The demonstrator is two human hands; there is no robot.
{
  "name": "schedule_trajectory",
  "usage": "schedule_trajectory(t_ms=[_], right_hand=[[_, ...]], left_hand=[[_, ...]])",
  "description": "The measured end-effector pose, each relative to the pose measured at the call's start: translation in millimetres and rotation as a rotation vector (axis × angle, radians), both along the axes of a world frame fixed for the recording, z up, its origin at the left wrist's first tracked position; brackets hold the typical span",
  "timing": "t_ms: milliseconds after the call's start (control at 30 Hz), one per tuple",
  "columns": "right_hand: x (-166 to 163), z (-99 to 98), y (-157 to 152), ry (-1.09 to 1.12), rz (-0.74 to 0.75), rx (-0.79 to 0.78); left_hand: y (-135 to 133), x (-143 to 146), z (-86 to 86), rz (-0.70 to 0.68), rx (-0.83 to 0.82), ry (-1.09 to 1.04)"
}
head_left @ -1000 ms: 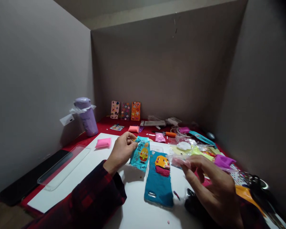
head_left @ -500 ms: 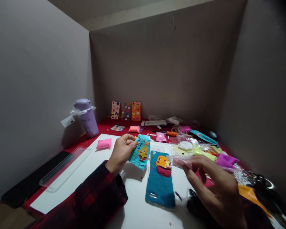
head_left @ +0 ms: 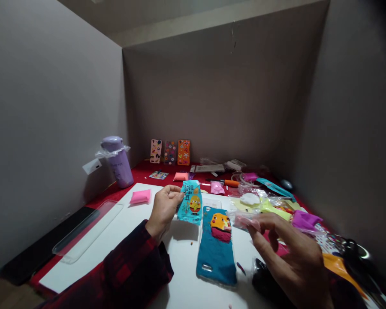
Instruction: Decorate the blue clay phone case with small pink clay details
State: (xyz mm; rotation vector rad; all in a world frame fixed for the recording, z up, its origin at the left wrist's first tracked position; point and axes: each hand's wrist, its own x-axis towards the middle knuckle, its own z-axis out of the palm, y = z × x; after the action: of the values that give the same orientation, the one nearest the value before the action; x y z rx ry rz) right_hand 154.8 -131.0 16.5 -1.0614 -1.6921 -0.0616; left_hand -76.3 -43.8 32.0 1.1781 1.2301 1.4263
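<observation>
My left hand (head_left: 163, 209) pinches the edge of a small teal packet (head_left: 191, 202) printed with a yellow cartoon figure, holding it up above the white board (head_left: 122, 240). My right hand (head_left: 286, 253) grips a clear plastic bag with pink clay (head_left: 241, 219) between thumb and fingers. Between the hands a phone case (head_left: 216, 253) covered in teal clay lies flat on the board. A yellow and magenta clay figure (head_left: 220, 226) sits near its upper end.
A purple bottle (head_left: 117, 162) stands at the left wall. A clear tray (head_left: 86, 231) and pink clay block (head_left: 140, 196) lie on the left. Three decorated phone cases (head_left: 170, 151) lean on the back wall. Several clay bags (head_left: 276, 206) crowd the right side.
The left hand has turned the teal packet more upright, facing the camera. The right hand stays about where it was, holding the bag.
</observation>
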Motion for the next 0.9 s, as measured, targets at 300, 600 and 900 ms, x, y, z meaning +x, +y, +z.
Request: schedule_trajectory(t_ms=[300, 600, 900], right_hand=[[-0.8, 1.2, 0.8, -0.009, -0.009, -0.005], [-0.9, 0.8, 2.5, -0.009, -0.005, 0.006], [-1.1, 3.9, 0.7, -0.040, -0.013, 0.013]], left_hand=[[0.9, -0.4, 0.3, 0.012, -0.004, -0.007], [0.8, 1.3, 0.7, 0.005, -0.016, -0.017], [-0.3, 2.1, 2.0, 0.008, -0.010, -0.021]])
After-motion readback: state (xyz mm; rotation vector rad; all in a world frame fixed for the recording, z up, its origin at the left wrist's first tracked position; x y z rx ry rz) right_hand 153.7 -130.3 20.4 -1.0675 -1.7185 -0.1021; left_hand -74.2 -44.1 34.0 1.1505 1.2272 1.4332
